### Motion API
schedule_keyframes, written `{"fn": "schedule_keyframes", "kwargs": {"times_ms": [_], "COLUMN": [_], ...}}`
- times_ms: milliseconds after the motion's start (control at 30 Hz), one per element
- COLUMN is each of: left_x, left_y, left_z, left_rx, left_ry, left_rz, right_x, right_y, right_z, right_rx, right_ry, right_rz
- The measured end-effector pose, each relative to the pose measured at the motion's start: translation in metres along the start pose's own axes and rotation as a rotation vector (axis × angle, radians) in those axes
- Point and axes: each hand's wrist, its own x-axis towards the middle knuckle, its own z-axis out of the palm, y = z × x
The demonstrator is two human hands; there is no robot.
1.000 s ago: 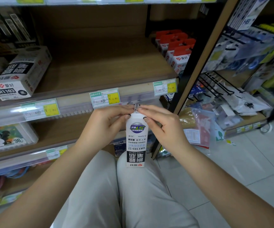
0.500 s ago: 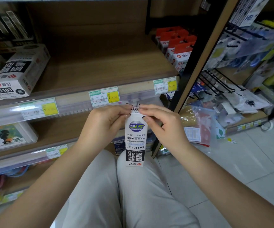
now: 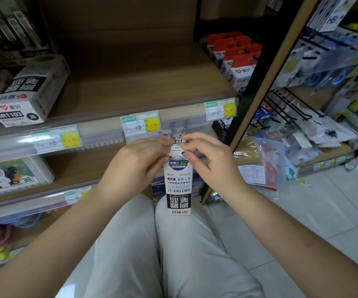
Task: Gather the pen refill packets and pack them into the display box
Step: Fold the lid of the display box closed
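A white and black pen refill packet (image 3: pixel 178 186) stands upright between my knees, its print upside down to me. My left hand (image 3: pixel 139 162) and my right hand (image 3: pixel 206 160) both pinch its top end with the fingertips, one from each side. The white GR1103 display box (image 3: pixel 29 91) lies on its side at the left of the wooden shelf (image 3: pixel 135 82), well away from both hands. The top edge of the packet is partly covered by my fingers.
Red-topped packets (image 3: pixel 238 59) stand in a row at the shelf's back right. Price tags (image 3: pixel 141 123) line the shelf's front rail. A rabbit puzzle box (image 3: pixel 8 175) sits one shelf lower. Bagged goods (image 3: pixel 264 164) and wire hooks (image 3: pixel 285 104) fill the right rack above a tiled floor.
The packet and both hands have shifted slightly upward toward the shelf rail; my fingers keep working at the packet's top end.
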Motion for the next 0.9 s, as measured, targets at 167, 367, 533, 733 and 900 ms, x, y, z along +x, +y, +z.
{"fn": "schedule_keyframes", "kwargs": {"times_ms": [167, 367, 533, 733, 900], "left_x": [0.001, 0.003, 0.004, 0.017, 0.022], "left_y": [-0.001, 0.007, 0.008, 0.018, 0.033], "left_z": [0.006, 0.012, 0.007, -0.008, -0.022], "left_rx": [-0.017, -0.041, -0.129, -0.251, -0.122], "left_ry": [-0.002, 0.022, -0.034, -0.069, -0.239], "left_rz": [-0.034, -0.051, -0.165, -0.342, -0.286], "right_x": [0.003, 0.001, 0.003, 0.011, 0.022], "right_y": [-0.003, -0.001, -0.008, -0.028, -0.055], "right_z": [-0.002, -0.007, -0.009, -0.013, -0.028], "right_rx": [-0.071, -0.098, 0.123, 0.303, 0.336], "right_ry": [-0.023, -0.048, -0.097, -0.135, -0.129], "right_rz": [-0.015, -0.007, 0.225, 0.385, 0.318]}}
